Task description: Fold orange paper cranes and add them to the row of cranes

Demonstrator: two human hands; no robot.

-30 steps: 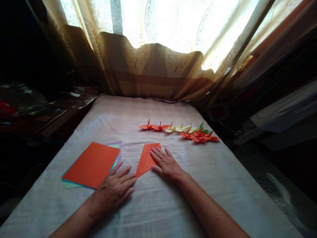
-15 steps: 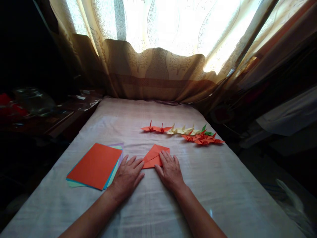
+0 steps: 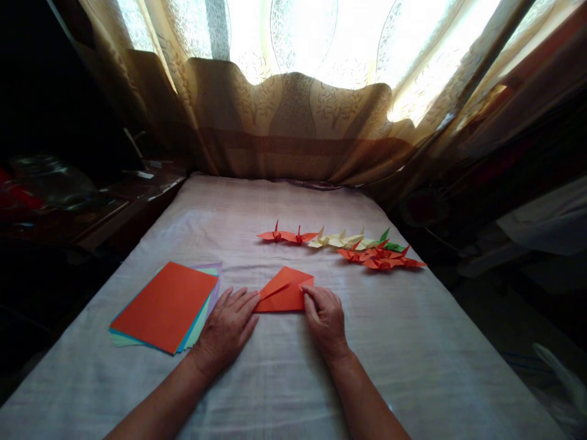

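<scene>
A folded orange origami paper point(image 3: 284, 296) lies between my hands on the cloth-covered surface, pointed at the left, with a slanting flap edge across it. My left hand point(image 3: 229, 321) rests flat with fingers outstretched, its fingertips on the paper's left point. At the right side, my right hand point(image 3: 324, 315) has its thumb and forefinger pinched on the paper's edge. The stack of coloured paper sheets point(image 3: 165, 308), orange on top with blue, green and purple edges showing, sits just left of my left hand.
Several folded paper cranes in orange point(image 3: 383, 256), cream point(image 3: 339, 240) and green point(image 3: 389, 244) stand in rows at the back right. A patterned curtain point(image 3: 293, 128) hangs behind the cloth-covered surface point(image 3: 238, 214). A dark side table point(image 3: 105, 214) holding items is at the left.
My right hand has gone from lying flat on the paper to pinching its right edge. The flap now stands slightly raised. The view has shifted a little.
</scene>
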